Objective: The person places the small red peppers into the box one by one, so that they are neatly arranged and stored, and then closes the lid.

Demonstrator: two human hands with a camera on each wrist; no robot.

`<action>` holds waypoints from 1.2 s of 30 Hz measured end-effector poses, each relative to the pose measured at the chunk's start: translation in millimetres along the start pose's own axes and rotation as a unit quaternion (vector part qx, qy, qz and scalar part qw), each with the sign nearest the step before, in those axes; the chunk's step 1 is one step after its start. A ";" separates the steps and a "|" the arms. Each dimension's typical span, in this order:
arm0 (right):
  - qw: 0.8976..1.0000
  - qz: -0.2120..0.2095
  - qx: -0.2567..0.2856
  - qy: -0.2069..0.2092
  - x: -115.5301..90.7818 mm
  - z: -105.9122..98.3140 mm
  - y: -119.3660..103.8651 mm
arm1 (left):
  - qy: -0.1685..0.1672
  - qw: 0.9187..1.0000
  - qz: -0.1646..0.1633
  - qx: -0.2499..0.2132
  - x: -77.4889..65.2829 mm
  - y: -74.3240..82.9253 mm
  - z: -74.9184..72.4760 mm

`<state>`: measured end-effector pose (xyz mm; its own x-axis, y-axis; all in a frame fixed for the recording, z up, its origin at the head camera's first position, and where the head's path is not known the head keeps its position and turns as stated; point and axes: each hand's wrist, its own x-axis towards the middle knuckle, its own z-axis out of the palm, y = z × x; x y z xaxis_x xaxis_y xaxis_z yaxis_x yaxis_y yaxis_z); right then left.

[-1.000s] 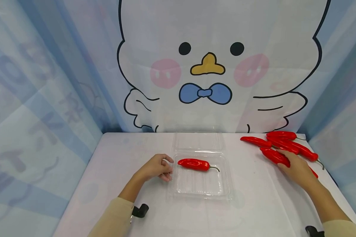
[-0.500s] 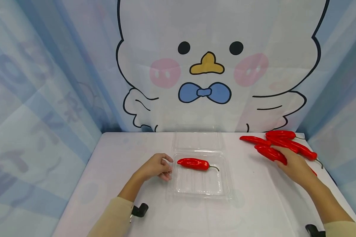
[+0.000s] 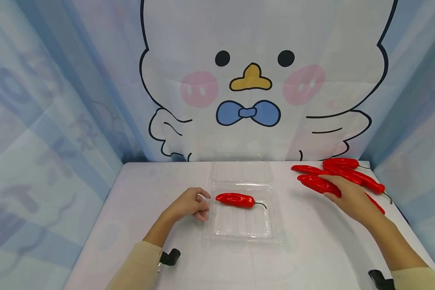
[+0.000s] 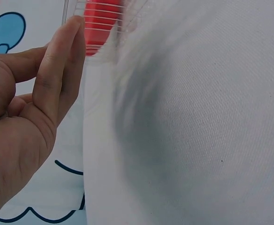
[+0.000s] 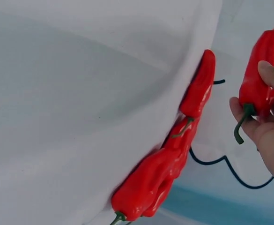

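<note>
My right hand (image 3: 351, 201) grips a red chili pepper (image 3: 317, 184) between thumb and fingers. In the right wrist view this held pepper (image 5: 261, 70) is off the table, its green stem hanging down past the fingers. My left hand (image 3: 192, 204) is at the left edge of a clear plastic clamshell box (image 3: 241, 227), its fingers loosely bent. In the left wrist view, the left fingertips (image 4: 73, 23) are against or very close to the box wall; I cannot tell which. One red pepper (image 3: 235, 200) lies inside the box, toward the back.
Several more red peppers (image 3: 369, 182) lie in a loose pile at the back right of the white table (image 3: 304, 249). The box's raised lid (image 3: 241, 173) leans toward the back. A printed cloth (image 3: 188, 40) hangs behind the table.
My right hand has moved left with the held pepper, raising it from the pile. The left hand and the box stay where they were.
</note>
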<state>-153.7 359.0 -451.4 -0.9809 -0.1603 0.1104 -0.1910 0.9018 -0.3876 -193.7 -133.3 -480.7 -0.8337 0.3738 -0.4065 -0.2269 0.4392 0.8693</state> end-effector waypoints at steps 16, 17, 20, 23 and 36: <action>0.999 -0.033 0.013 -0.016 15.3 3.6 -31.1 | -0.003 1.000 -0.006 -0.007 -1.1 -1.3 -0.3; 0.999 -0.035 0.013 -0.015 16.6 4.1 -32.7 | -0.003 1.000 -0.005 -0.006 -1.0 -1.1 -0.4; 0.999 -0.044 0.015 -0.015 20.3 4.8 -37.7 | -0.001 1.000 -0.003 -0.005 -0.9 -0.5 -0.5; 0.998 -0.048 0.022 -0.027 23.5 5.0 -42.6 | 0.000 1.000 -0.006 -0.005 -0.9 -0.3 -0.1; 0.995 -0.093 0.020 -0.041 36.9 8.9 -65.3 | 0.003 1.000 -0.010 -0.002 -1.9 2.3 0.7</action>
<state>-177.8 290.7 -430.2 -0.9277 -0.3569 0.1096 -0.3697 0.8373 -0.4028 -192.3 -132.5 -478.1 -0.8320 0.3595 -0.4226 -0.2458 0.4439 0.8617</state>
